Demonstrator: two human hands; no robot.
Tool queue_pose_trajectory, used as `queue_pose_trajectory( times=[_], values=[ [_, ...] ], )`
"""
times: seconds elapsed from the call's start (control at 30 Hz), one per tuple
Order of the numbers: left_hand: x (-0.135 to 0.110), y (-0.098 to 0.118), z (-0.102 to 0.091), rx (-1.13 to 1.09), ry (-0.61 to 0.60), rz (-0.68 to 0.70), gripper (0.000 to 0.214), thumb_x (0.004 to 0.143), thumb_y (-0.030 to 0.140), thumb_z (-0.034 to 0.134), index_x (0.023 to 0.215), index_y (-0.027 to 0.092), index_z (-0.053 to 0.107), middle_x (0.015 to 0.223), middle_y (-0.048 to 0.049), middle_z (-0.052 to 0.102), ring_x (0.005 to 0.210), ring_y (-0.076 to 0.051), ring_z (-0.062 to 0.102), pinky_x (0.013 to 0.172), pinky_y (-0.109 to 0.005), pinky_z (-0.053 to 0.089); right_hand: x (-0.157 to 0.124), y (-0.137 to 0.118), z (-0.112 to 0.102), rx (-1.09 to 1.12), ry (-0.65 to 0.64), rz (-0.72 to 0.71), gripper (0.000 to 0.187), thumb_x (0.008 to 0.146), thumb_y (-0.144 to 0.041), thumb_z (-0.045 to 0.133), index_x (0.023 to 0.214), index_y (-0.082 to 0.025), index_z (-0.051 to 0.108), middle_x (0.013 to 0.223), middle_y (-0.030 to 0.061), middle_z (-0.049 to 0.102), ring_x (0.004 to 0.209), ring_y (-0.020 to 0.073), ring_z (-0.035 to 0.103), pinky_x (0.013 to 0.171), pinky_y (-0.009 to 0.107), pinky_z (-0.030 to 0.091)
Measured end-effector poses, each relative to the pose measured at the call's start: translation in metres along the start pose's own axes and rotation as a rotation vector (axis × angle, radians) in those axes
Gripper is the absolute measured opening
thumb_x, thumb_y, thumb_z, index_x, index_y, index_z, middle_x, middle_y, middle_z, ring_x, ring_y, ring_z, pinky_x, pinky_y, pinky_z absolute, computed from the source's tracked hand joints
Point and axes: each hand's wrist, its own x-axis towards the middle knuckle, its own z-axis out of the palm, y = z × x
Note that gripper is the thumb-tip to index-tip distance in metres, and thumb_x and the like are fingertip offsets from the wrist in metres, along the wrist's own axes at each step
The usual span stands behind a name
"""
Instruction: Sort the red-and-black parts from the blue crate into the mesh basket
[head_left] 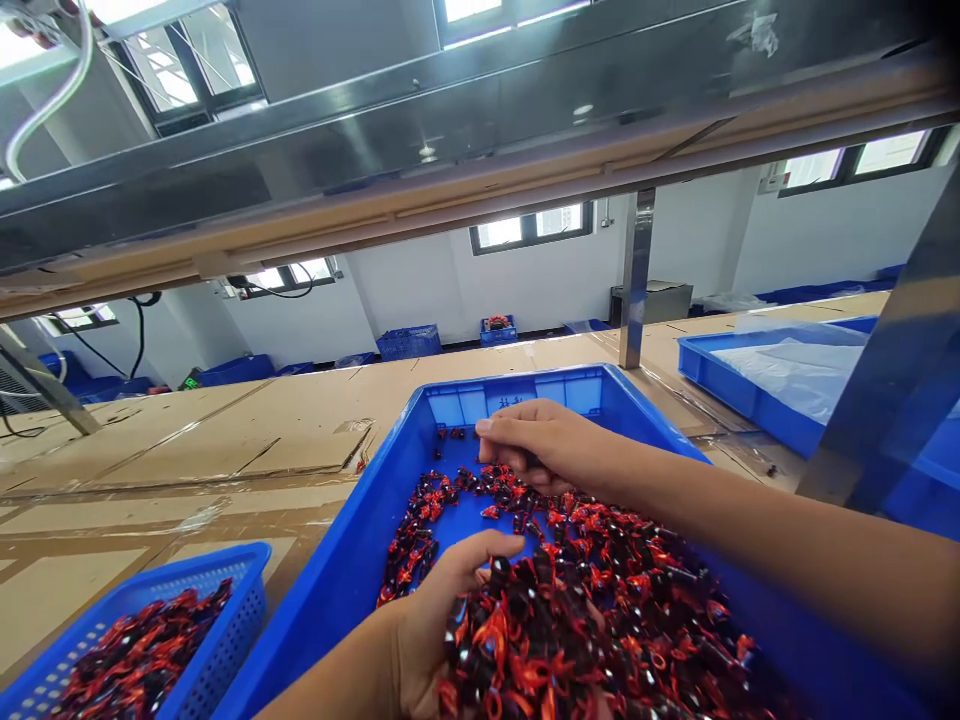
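Observation:
A cupped heap of small, glossy red-and-black pieces (529, 640) lies in my left hand (435, 625), low over the front of a deep blue bin (337, 545). The thumb rests along the heap's left side; most of the other fingers are hidden under it. Farther back, over the middle of the same bin, my right hand (544, 445) is closed, thumb against curled fingers. Whatever it may hold does not show. Many more of these loose pieces (630, 545) cover the bin's floor, thickest on the right, with blue floor showing in between.
At the lower left stands a blue perforated basket (259, 590) filled with similar pieces. A shallow blue tray (739, 400) with white plastic sits at the right. Metal posts (636, 280) rise from the cardboard-covered table (285, 430), and a shelf beam (420, 130) crosses above.

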Motion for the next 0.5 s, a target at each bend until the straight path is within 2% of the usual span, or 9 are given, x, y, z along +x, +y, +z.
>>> queue_pose_trajectory(
  times=[0.07,0.17,0.27,0.37,0.47,0.5],
  values=[
    [-0.006,0.008,0.004,-0.167,-0.009,0.000,0.054,0.078,0.061,0.049,0.103,0.016,0.065,0.085,-0.0100,0.070,0.087,-0.030,0.068,0.080,-0.041,0.050,0.000,0.000,-0.001,0.036,0.039,-0.017,0.032,0.089,-0.045,0.057,0.075,-0.018,0.063,0.056,-0.0061,0.042,0.038,0.0036,0.032,0.032,0.016,0.017],
    [-0.009,0.015,-0.001,-0.269,0.017,0.038,0.052,0.078,0.060,0.052,0.106,0.017,0.063,0.083,-0.0085,0.071,0.074,-0.027,0.068,0.069,-0.038,0.053,0.000,0.002,0.000,0.078,0.071,-0.024,0.032,0.089,-0.045,0.056,0.074,-0.018,0.063,0.054,-0.0065,0.041,0.037,0.0032,0.031,0.031,0.016,0.016],
    [-0.007,0.018,-0.014,-0.247,0.002,0.058,0.051,0.079,0.059,0.052,0.105,0.016,0.063,0.082,-0.0090,0.070,0.070,-0.026,0.068,0.062,-0.035,0.053,0.003,0.006,-0.001,0.119,0.112,-0.036,0.033,0.089,-0.046,0.055,0.074,-0.017,0.062,0.054,-0.0068,0.041,0.036,0.0032,0.028,0.031,0.017,0.014],
    [0.002,0.016,-0.027,-0.178,0.070,0.121,0.054,0.078,0.061,0.051,0.102,0.014,0.065,0.083,-0.0111,0.070,0.072,-0.025,0.068,0.061,-0.033,0.052,0.006,0.005,-0.001,0.162,0.151,-0.047,0.035,0.086,-0.051,0.056,0.075,-0.018,0.061,0.055,-0.0072,0.040,0.038,0.0035,0.024,0.032,0.017,0.012],
    [0.022,0.008,-0.031,-0.123,0.133,0.153,0.060,0.071,0.065,0.050,0.097,0.014,0.067,0.085,-0.0143,0.070,0.074,-0.026,0.067,0.057,-0.031,0.050,0.004,0.002,0.006,0.162,0.229,0.041,0.041,0.081,-0.060,0.055,0.067,-0.021,0.053,0.048,-0.0098,0.029,0.035,0.0046,0.016,0.032,0.018,0.011],
    [0.029,0.006,-0.030,-0.068,0.128,0.192,0.062,0.069,0.067,0.050,0.096,0.014,0.068,0.086,-0.0153,0.070,0.074,-0.028,0.066,0.057,-0.036,0.051,0.002,0.004,0.009,0.127,0.278,0.080,0.045,0.080,-0.063,0.053,0.063,-0.022,0.047,0.046,-0.0100,0.026,0.034,0.0050,0.015,0.032,0.018,0.011]
  ],
)
